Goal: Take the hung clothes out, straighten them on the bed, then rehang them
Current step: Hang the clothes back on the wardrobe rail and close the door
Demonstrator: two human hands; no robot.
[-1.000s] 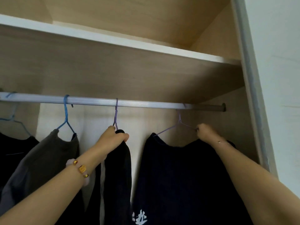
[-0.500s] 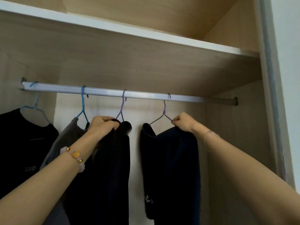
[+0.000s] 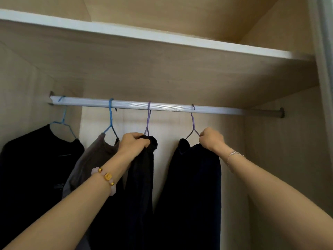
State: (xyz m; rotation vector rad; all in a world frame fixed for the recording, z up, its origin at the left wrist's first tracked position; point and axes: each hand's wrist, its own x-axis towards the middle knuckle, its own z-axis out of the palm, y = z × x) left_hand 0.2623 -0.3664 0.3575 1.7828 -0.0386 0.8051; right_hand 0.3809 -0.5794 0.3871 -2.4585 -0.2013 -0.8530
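Nearest to me: my two bare forearms reach up and forward into the wardrobe, left one from the lower left, right one from the lower right.
Left wrist: a beaded bracelet [image 3: 106, 177] with pink and gold beads sits around it.
Right wrist: a thin chain bracelet [image 3: 234, 154] lies across it.
Left hand [image 3: 133, 143]: clenched on the shoulder of the dark garment [image 3: 140, 192] that hangs from the left purple hanger [image 3: 148, 121], right under the hanger's neck.
Right hand [image 3: 211, 139]: closed in a fist on the right arm of the right purple hanger [image 3: 193, 123], where the wire meets the navy garment [image 3: 191, 195].
Navy garment: it hangs edge-on from that hanger, its collar just left of my fist, apart from the dark garment.
Further left: a grey garment [image 3: 90, 159] on a blue hanger [image 3: 110, 120], just beside my left hand, partly behind my forearm.
Far left: a black garment [image 3: 36, 168] on a light blue hanger [image 3: 63, 121], near the end of the rail.
Rail [image 3: 162, 107]: a pale metal bar running across the wardrobe; all four hanger hooks sit over it.
Above the rail: a wooden shelf [image 3: 144, 36] with a white front edge.
Behind: the light wooden back wall [image 3: 169, 134] of the wardrobe shows between the garments.
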